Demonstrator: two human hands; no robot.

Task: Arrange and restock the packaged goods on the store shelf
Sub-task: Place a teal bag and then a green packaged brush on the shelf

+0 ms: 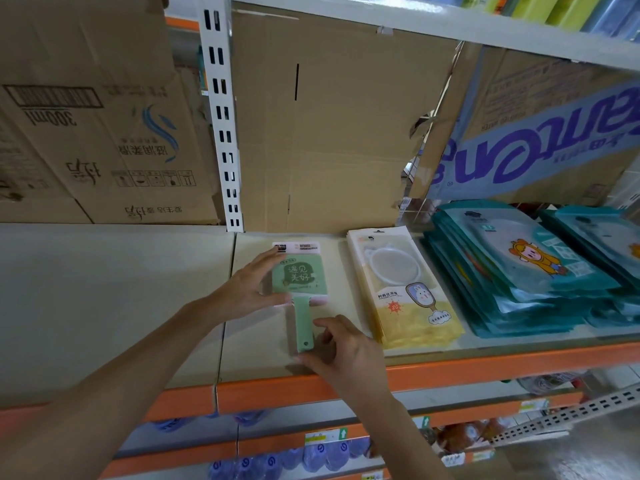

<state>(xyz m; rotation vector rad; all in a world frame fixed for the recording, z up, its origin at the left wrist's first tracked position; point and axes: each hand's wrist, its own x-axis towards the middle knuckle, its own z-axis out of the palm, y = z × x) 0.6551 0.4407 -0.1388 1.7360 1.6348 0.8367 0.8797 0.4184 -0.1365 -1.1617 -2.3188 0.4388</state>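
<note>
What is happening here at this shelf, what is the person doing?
A person handles a green hand mirror that lies on the shelf. The left hand rests with straight fingers on its head, and the right hand pinches the handle's end. Yellow packs and teal packs lie to its right.

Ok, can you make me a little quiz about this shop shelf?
1. True or false: the green hand mirror lies left of the yellow mirror packs.
2. What stands at the back of the shelf behind the mirror? A bottles, B brown cardboard, C a basket.
3. Fill in: the stacked packets at the far right are ___ coloured.
Key: 1 true; 2 B; 3 teal.
</note>
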